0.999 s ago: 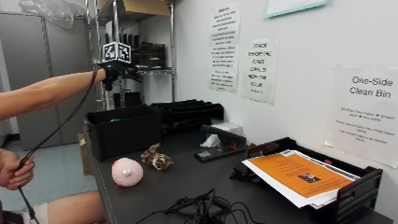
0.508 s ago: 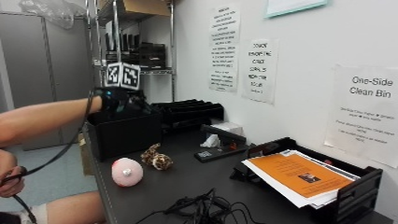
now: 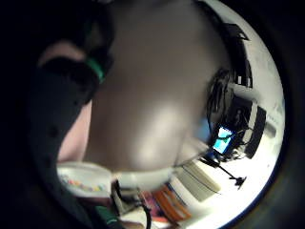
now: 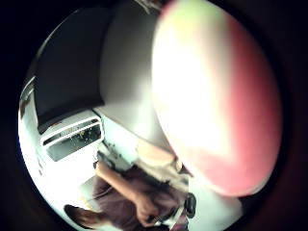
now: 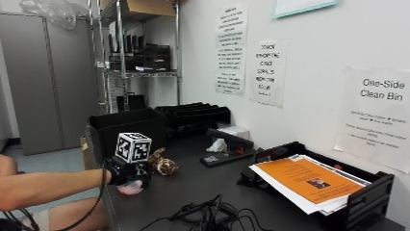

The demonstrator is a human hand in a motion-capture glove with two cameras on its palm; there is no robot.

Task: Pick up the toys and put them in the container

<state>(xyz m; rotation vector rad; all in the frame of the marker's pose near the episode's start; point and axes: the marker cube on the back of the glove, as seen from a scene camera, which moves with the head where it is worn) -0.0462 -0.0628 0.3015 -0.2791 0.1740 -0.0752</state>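
Observation:
In the outside view my gloved right hand (image 5: pixel 128 173) is down at the table's near edge, right on top of a pink and white rounded toy (image 5: pixel 133 189). That toy (image 4: pixel 211 106) fills much of the thumb side palm view, so it is close to the palm. A small spotted brown plush toy (image 5: pixel 164 166) lies just beyond the hand. The black open container (image 5: pixel 125 130) stands behind both toys. In the little finger side palm view, the glove (image 3: pixel 57 109) hangs over the dark tabletop (image 3: pixel 152 95).
A tangle of black cables (image 5: pixel 205 214) lies on the table (image 5: pixel 192 192) right of the hand. Further right is a black paper tray with an orange sheet (image 5: pixel 307 183). Desk items (image 5: pixel 224 144) and stacked black trays (image 5: pixel 192 115) sit by the wall.
My hand has come down from high above the container, past the container's rim, to the pink toy at the table's near edge. The toys have not moved.

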